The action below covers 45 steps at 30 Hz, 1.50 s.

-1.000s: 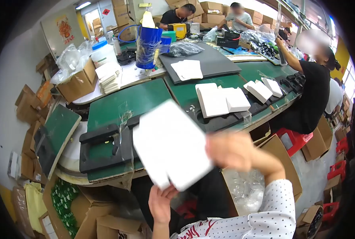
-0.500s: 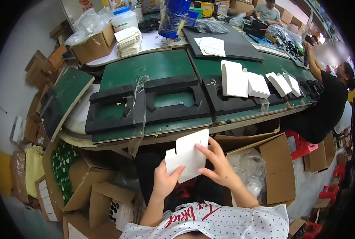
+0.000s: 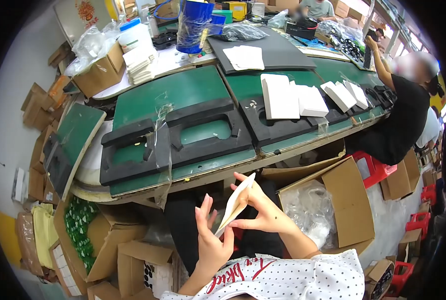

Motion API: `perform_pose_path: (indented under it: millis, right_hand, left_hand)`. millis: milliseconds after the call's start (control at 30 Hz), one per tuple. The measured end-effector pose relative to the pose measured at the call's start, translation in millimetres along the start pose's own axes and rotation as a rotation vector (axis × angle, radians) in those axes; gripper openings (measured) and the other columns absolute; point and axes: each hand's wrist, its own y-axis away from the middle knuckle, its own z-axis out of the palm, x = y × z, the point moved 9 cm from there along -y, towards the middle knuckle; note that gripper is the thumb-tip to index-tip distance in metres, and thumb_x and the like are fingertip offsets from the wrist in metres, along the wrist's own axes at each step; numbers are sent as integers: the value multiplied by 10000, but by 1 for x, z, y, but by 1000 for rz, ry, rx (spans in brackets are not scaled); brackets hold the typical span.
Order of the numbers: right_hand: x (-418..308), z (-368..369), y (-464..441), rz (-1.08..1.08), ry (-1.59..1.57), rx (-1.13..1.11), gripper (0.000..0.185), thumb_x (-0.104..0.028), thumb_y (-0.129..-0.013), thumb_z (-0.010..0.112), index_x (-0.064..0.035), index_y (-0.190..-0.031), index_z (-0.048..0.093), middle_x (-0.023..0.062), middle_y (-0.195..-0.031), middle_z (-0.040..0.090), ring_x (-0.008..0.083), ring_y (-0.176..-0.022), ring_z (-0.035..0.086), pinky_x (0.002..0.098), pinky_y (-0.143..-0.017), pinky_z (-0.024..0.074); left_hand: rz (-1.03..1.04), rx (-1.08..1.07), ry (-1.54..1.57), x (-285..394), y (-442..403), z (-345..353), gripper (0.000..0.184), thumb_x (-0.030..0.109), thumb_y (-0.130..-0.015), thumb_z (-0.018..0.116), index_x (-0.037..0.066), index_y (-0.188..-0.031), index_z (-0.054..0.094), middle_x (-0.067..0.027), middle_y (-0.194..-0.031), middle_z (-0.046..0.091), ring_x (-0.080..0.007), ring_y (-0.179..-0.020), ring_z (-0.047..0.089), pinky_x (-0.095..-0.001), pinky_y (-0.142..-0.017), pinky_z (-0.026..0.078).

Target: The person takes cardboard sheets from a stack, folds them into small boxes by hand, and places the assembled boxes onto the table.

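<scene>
In front of my body a thin white folding carton (image 3: 237,202) is held nearly edge-on, with a cream inner side showing at its slightly parted edge. My right hand (image 3: 263,212) grips it from the right, thumb low and fingers near the upper end. Around the lower end is my left hand (image 3: 212,240), thumb against the carton and the other fingers pointing up. Beyond, on the green bench, stand a tall white box (image 3: 280,97) and a shorter white box (image 3: 310,101).
Black foam frames (image 3: 203,131) lie along the green bench (image 3: 175,90). A stack of flat white cartons (image 3: 139,65) sits at the back left. An open cardboard box (image 3: 350,200) with clear plastic bags stands at right. A co-worker in black (image 3: 408,110) sits beside the bench.
The white carton has turned from showing its broad face to nearly edge-on, and its edge has parted. My left fingers have straightened upward. The view has shifted slightly.
</scene>
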Motion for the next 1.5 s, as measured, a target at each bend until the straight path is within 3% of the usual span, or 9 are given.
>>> perform_pose_path:
  millis: [133, 267, 433, 533, 567, 700, 867, 1200, 1500]
  right_hand:
    - [-20, -4, -5, -10, 298, 23, 375, -241, -662, 728, -62, -883, 483, 289, -1224, 324, 469, -1244, 180, 444, -915, 345]
    - [-18, 3, -6, -70, 247, -12, 327, -249, -669, 721, -48, -834, 524, 291, -1235, 315, 466, -1236, 198, 433, -903, 374]
    - [-32, 4, -4, -94, -47, -70, 217, -130, -681, 708, -35, -760, 529, 181, -1053, 486, 332, -1010, 463, 356, -839, 379]
    - [-31, 5, -4, -13, 8, 19, 195, -88, -693, 687, -26, -806, 540, 218, -1118, 470, 362, -1074, 438, 371, -867, 368]
    - [-34, 4, -4, -104, 155, 51, 317, -88, -749, 629, -55, -1032, 489, 224, -1263, 376, 366, -1154, 405, 336, -814, 424]
    - [-27, 3, 0, -125, -327, 310, 625, 85, -749, 554, -14, -1273, 228, 215, -1320, 320, 240, -1214, 342, 313, -930, 351]
    - [1, 22, 12, 48, -492, 450, 334, 14, -782, 581, 37, -1100, 482, 124, -1118, 520, 163, -1006, 526, 262, -847, 431]
    - [3, 24, 16, -154, -490, 559, 92, 20, -795, 540, 20, -884, 515, 131, -961, 534, 205, -939, 534, 310, -813, 429]
    - [3, 32, 22, -289, -581, 630, 366, 52, -672, 662, -32, -903, 390, 137, -875, 524, 237, -877, 539, 353, -797, 437]
  left_hand:
    - [-15, -44, -4, -7, 0, 0, 777, -54, -753, 526, 21, -1339, 20, -254, -1194, 408, -317, -1079, 463, -361, -878, 400]
    - [9, -77, 51, -12, 1, -6, 816, 34, -753, 596, 8, -1336, 25, -261, -1187, 400, -303, -1054, 476, -361, -860, 407]
    - [-23, -58, -72, -18, 5, -13, 861, 162, -760, 633, 7, -1341, 18, -237, -1284, 276, -291, -1146, 380, -385, -932, 329]
    - [-136, -9, 143, -34, 2, -22, 810, 134, -745, 648, -17, -1320, 98, -228, -1218, 357, -282, -1039, 477, -383, -825, 424]
    - [-140, 110, 370, -38, 4, -30, 694, 104, -740, 648, -28, -1280, 232, -188, -1166, 418, -231, -1004, 494, -342, -812, 433]
    - [-242, 208, 364, -37, 2, -40, 424, 44, -742, 625, -36, -1114, 437, -122, -1019, 517, -155, -881, 547, -251, -768, 444]
    - [-328, 399, 461, -54, 16, -47, 248, 42, -754, 576, -28, -980, 501, -117, -968, 517, -170, -940, 499, -293, -825, 395]
    - [-134, 462, 499, -37, 12, -53, 158, 95, -746, 623, 10, -811, 507, -92, -879, 469, -201, -867, 496, -321, -768, 420]
    - [-15, 160, 395, -35, 3, -50, 267, 3, -629, 695, 43, -729, 451, -103, -881, 473, -277, -925, 544, -322, -736, 444]
